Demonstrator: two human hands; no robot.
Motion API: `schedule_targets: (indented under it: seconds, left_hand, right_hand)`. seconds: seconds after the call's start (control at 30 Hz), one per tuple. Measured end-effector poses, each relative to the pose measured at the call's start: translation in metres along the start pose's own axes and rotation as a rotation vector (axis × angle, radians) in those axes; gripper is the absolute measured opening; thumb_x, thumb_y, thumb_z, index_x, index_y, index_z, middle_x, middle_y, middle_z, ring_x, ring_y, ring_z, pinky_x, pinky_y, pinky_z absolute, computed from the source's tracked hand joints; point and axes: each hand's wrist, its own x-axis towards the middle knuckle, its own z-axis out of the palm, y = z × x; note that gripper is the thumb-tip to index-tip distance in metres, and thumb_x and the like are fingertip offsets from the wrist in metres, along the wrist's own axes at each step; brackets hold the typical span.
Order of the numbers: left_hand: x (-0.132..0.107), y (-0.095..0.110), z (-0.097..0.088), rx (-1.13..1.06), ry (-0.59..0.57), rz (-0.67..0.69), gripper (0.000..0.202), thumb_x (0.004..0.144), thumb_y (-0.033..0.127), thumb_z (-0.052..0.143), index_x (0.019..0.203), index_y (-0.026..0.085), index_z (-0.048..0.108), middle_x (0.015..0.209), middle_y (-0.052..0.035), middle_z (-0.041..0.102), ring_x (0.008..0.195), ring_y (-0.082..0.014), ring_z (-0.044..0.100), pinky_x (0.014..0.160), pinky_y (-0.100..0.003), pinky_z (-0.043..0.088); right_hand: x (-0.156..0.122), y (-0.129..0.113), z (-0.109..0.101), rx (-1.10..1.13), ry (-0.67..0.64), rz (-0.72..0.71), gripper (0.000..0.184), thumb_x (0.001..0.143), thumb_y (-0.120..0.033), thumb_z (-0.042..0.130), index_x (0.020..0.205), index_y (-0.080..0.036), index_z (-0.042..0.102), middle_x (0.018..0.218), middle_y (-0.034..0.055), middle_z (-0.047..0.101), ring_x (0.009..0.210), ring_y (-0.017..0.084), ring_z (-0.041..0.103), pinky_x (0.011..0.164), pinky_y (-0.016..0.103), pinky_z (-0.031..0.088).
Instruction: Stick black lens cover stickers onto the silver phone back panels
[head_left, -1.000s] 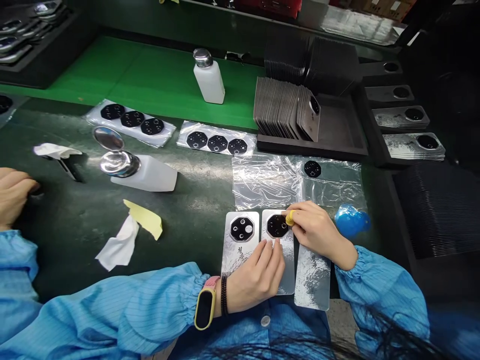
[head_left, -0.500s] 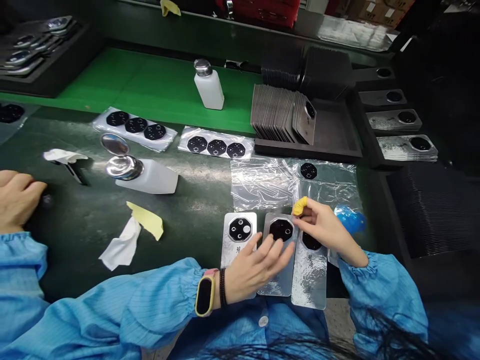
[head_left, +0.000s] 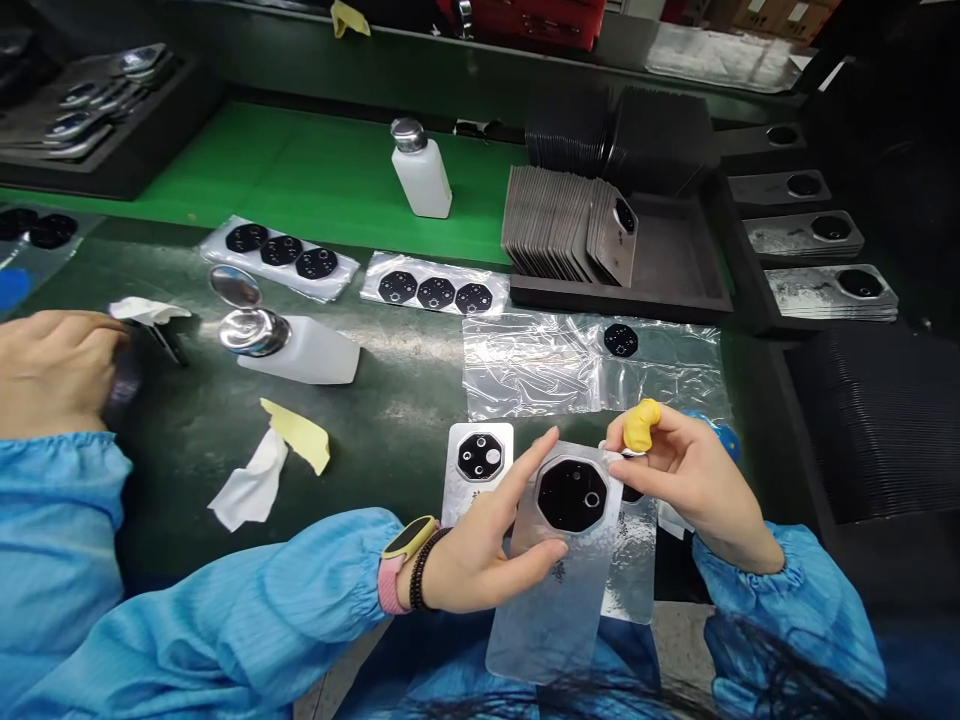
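A translucent grey phone back cover (head_left: pixel 555 610) with a black octagonal camera window is lifted and tilted before me. My right hand (head_left: pixel 682 465), with a yellow finger cot on one finger, pinches its upper right corner. My left hand (head_left: pixel 487 545) is at the cover's left side, thumb and index finger spread wide, the thumb over its face; the other fingers are largely hidden. Left of it lies a silvery back cover (head_left: pixel 457 480) with a black camera window. Another silvery cover (head_left: pixel 634 575) is partly hidden behind the lifted one and my right hand.
A clear plastic sheet (head_left: pixel 525 370) carries one black camera disc (head_left: pixel 621 340). White dispenser bottles (head_left: pixel 315 352) (head_left: pixel 424 180), disc strips (head_left: pixel 281 255) and a yellow scrap (head_left: pixel 300 437) lie around. A tray (head_left: pixel 622 293) holds upright covers. A co-worker's hand (head_left: pixel 56 370) rests at left.
The middle cover has come up off the table, tilted and closer to me, its corner in my right hand. My left hand has turned, thumb and index finger spreading apart.
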Motion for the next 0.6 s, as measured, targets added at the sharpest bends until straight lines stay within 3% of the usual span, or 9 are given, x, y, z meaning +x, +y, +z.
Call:
schedule_targets:
  seconds: [0.13, 0.3, 0.43, 0.6]
  left_hand:
    - [-0.0009, 0.0001, 0.0012, 0.014, -0.046, -0.031, 0.1, 0.085, 0.015, 0.062, 0.149, 0.012, -0.015, 0.14, -0.0208, 0.049, 0.115, -0.0266, 0.061, 0.089, -0.031, 0.057]
    - [-0.0026, -0.0003, 0.0044, 0.057, -0.021, -0.027, 0.103, 0.084, 0.019, 0.066, 0.149, 0.011, -0.013, 0.138, -0.0203, 0.051, 0.111, -0.0262, 0.063, 0.086, -0.03, 0.059]
    - [-0.0004, 0.0028, 0.0004, -0.079, -0.036, -0.006, 0.09, 0.091, 0.017, 0.055, 0.149, 0.01, -0.014, 0.135, -0.0189, 0.055, 0.106, -0.0206, 0.066, 0.087, -0.026, 0.058]
    - [-0.0015, 0.0034, -0.0023, -0.148, -0.026, -0.02, 0.078, 0.094, 0.018, 0.049, 0.151, 0.012, -0.004, 0.138, -0.0171, 0.052, 0.118, -0.022, 0.059, 0.097, -0.03, 0.053]
  right_hand:
    - [-0.0001, -0.0005, 0.0001, -0.013, -0.007, 0.023, 0.028, 0.069, -0.036, 0.077, 0.074, -0.019, 0.054, 0.08, 0.0011, 0.059, 0.062, 0.01, 0.053, 0.051, 0.022, 0.048]
    - [-0.0011, -0.001, -0.0003, -0.014, -0.023, 0.038, 0.029, 0.069, -0.038, 0.077, 0.073, -0.02, 0.054, 0.081, 0.0016, 0.06, 0.061, 0.01, 0.052, 0.05, 0.022, 0.047]
    - [-0.0019, -0.0012, -0.0011, -0.019, -0.027, 0.043, 0.027, 0.07, -0.037, 0.076, 0.075, -0.02, 0.056, 0.081, 0.0017, 0.06, 0.062, 0.01, 0.053, 0.051, 0.023, 0.048]
    - [-0.003, -0.0029, -0.0005, -0.016, -0.012, 0.031, 0.024, 0.07, -0.034, 0.078, 0.075, -0.019, 0.06, 0.079, 0.0013, 0.06, 0.063, 0.011, 0.055, 0.054, 0.023, 0.049]
